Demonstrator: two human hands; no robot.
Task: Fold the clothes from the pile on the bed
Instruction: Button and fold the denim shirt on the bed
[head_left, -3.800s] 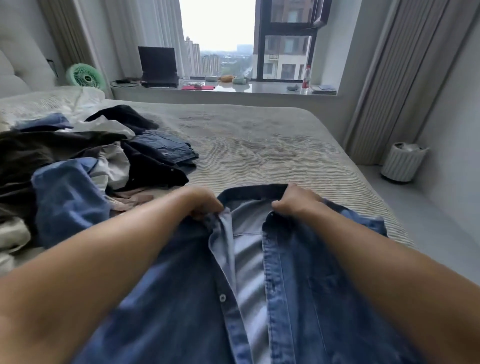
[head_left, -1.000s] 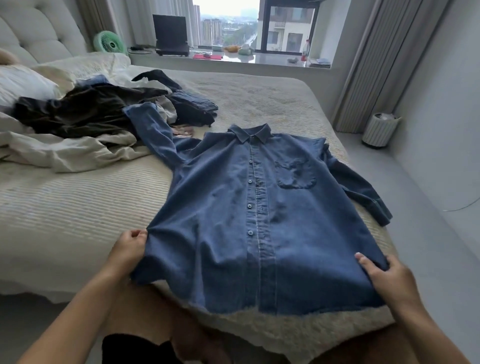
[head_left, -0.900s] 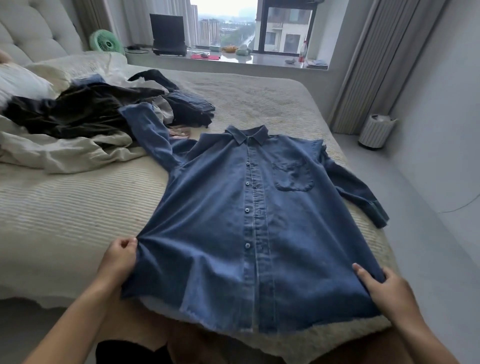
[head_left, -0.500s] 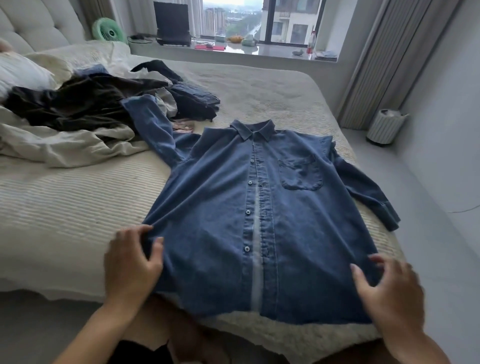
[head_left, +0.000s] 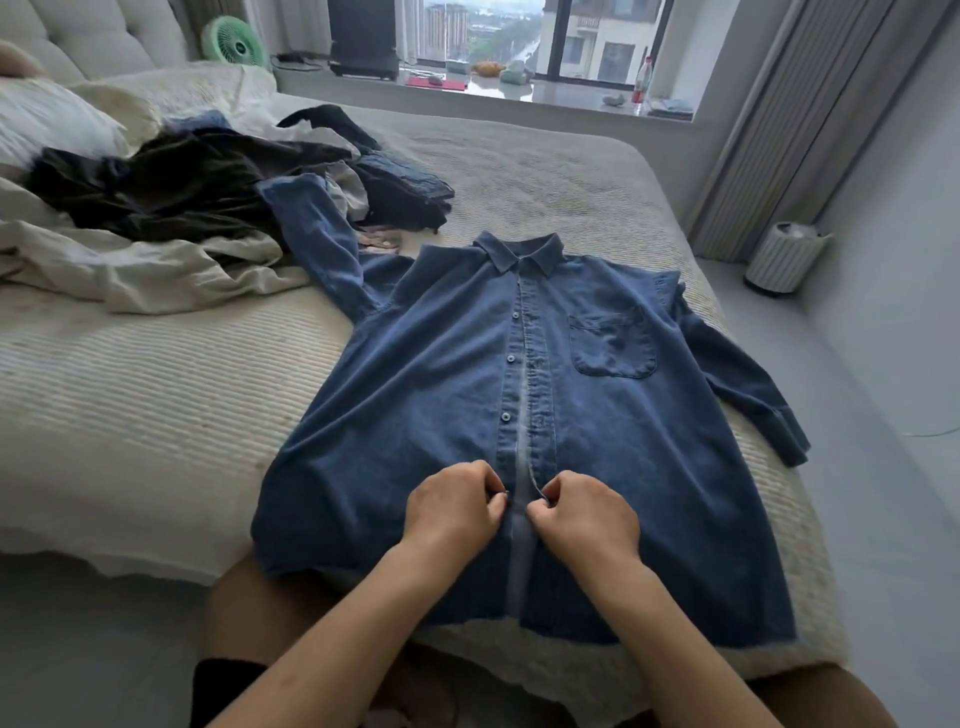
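Denim shirt (head_left: 415, 395) lies flat, front up, on the bed (head_left: 156, 405), collar twd the window, hem at the near edge. We've got both hands at the lower placket: left hand (head_left: 451, 512) pinches the button-side edge, right hand (head_left: 587, 517) pinches the opposite edge, fingers curled, the two just apart w/ a pale strip of the inside showing between them. Upper buttons look done up; lower part gapes. Chest pocket (head_left: 613, 340) sits on the right half. One sleeve runs up-left onto the clothes pile (head_left: 171, 192), the other hangs off the right side of the bed. Pile is dark and cream items, near the pillows. Beyond: green fan (head_left: 231, 39) and bottle (head_left: 641, 78) on the sill, white bin (head_left: 782, 257) on the floor.
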